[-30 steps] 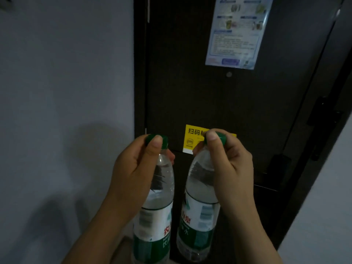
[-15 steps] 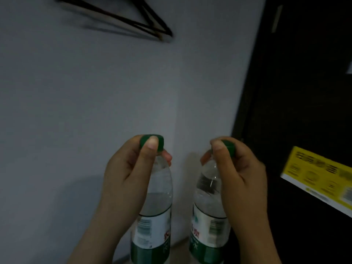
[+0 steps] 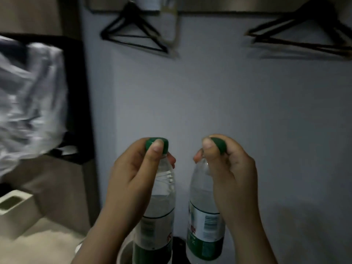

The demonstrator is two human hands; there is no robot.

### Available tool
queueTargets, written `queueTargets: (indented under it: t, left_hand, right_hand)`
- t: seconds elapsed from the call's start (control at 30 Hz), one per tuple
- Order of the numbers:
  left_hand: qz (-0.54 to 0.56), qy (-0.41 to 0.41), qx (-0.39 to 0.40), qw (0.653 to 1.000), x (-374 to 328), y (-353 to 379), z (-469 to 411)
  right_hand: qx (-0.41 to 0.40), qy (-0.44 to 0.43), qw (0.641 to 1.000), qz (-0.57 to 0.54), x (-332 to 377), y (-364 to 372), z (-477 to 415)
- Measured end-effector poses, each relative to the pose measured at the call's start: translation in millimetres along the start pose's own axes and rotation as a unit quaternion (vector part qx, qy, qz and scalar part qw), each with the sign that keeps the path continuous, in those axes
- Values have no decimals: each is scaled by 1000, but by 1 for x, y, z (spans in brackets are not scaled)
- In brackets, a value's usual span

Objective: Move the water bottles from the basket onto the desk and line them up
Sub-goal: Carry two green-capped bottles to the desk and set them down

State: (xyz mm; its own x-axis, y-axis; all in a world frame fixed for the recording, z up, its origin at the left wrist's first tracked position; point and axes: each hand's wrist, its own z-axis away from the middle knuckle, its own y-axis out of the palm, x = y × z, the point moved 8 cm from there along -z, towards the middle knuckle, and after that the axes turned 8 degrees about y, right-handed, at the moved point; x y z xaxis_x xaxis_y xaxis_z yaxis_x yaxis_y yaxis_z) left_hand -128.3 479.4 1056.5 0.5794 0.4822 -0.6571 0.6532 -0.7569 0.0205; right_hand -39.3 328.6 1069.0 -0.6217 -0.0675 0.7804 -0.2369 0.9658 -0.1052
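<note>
Water bottles hang by their green caps: left bottle (image 3: 158, 210) pinched by the left hand (image 3: 133, 174), right bottle (image 3: 205, 216) by the right hand (image 3: 230, 172). Such a thin grip may slip, I think.

The base of the left bottle (image 3: 158, 206) is cut off by the lower edge, and the necks of it and the right bottle (image 3: 203, 216) are covered by the left hand (image 3: 133, 178) and right hand (image 3: 232, 178). The label print is too smeared to be read. The bedding (image 3: 28, 101) and hangers (image 3: 133, 35) are blurred.
</note>
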Motion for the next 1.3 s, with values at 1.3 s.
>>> queueTargets:
  t: [1.3]
  left_hand:
    - [-410, -52, -359, 837, 74, -680, -34]
  right_hand:
    - [423, -31, 839, -341, 107, 784, 56]
